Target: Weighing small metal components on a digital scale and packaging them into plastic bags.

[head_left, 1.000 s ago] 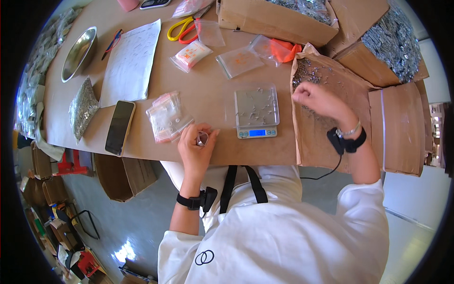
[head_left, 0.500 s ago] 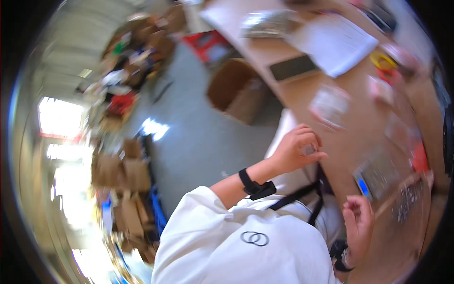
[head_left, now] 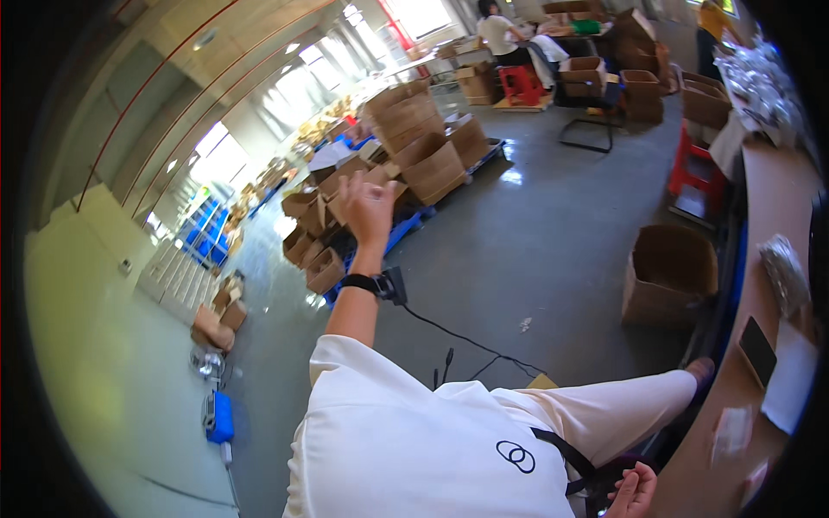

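Observation:
My left hand [head_left: 367,207] is raised at the end of my outstretched arm, in front of the far cardboard boxes. Its fingers are bent inward, and whatever they may hold is too small to make out. A black strap with a small dark device [head_left: 389,285] circles that wrist. At the lower right, my right hand [head_left: 635,494] is near my lap beside the table edge. Its fingers curl together with nothing visible in them. The wooden table [head_left: 691,483] beside it carries a small clear packet [head_left: 732,432], a dark flat phone-like slab [head_left: 757,352] and white paper [head_left: 790,380].
An open cardboard box [head_left: 669,293] stands on the floor by the table. Stacked boxes [head_left: 432,168] sit on a blue pallet [head_left: 406,226]. A black cable [head_left: 449,331] and a clear scrap [head_left: 525,325] lie on the floor. Farther off are a chair [head_left: 591,95], a red stool [head_left: 520,85] and other people.
My view has swung left, away from the table toward the room. My left arm has gone from the table edge out to the left. The small clear piece seen in that hand no longer shows.

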The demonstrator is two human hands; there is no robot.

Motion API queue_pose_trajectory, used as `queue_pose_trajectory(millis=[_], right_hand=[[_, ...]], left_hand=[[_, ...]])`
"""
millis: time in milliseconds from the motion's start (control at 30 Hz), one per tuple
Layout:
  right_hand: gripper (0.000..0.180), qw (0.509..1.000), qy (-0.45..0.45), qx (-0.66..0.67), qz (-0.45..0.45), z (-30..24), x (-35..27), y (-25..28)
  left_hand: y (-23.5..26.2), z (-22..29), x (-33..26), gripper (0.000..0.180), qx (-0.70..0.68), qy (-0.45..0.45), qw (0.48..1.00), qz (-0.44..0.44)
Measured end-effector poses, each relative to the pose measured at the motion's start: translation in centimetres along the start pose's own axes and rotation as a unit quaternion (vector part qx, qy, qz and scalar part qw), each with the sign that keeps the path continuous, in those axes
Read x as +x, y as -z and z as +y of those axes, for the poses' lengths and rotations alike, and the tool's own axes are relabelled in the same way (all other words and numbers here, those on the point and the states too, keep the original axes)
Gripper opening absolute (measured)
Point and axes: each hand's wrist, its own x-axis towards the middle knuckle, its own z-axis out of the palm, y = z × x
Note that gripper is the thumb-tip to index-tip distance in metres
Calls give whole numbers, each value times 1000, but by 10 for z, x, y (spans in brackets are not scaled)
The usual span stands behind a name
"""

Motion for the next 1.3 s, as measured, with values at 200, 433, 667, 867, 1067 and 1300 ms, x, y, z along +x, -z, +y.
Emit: queue_pose_trajectory(millis=[200,433,667,867,1067,1300], right_hand=[[33,998,-30,-53,-14,-1,24,-9],[32,998,-45,-46,-2,15,23,-14],[31,997,-60,-48,4,23,10,-8],[32,997,-70,-27,14,12,6,-13],[36,995,68,-78,-3,-9,8,-27],[43,972,202,-117,8,-15,20,-45]], left_hand=[[8,-104,-40,35,70,119,990,-37],[7,-51,-27,36,-127,250,954,-104],[3,118,-59,25,-449,122,832,-302],[16,247,-134,21,-607,-48,656,-446],[62,325,-193,29,-650,-177,485,-558],[110,365,-210,32,-618,-279,338,-653]])
